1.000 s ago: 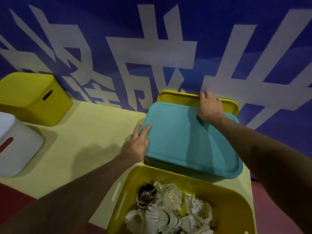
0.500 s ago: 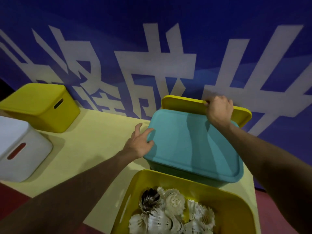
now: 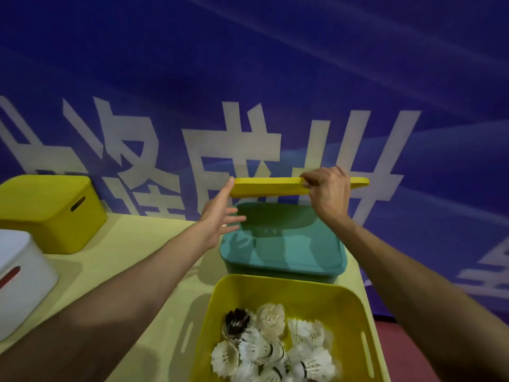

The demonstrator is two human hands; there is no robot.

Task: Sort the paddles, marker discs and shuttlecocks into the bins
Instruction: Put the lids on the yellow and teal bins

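Right hand (image 3: 327, 193) curls its fingers round the edge of a yellow lid (image 3: 270, 186), held level in the air above the closed teal bin (image 3: 283, 249). Left hand (image 3: 217, 216) is spread, one fingertip at the lid's left end. Nearer, an open yellow bin (image 3: 275, 282) holds the shuttlecocks (image 3: 272, 346). A lidded yellow bin (image 3: 46, 213) and a white bin (image 3: 22, 277) stand well apart on the left of the table (image 3: 132, 260).

Single head-worn wide-angle view, forward and down, close over the table (image 3: 124, 244), toward the banner (image 3: 275, 78).
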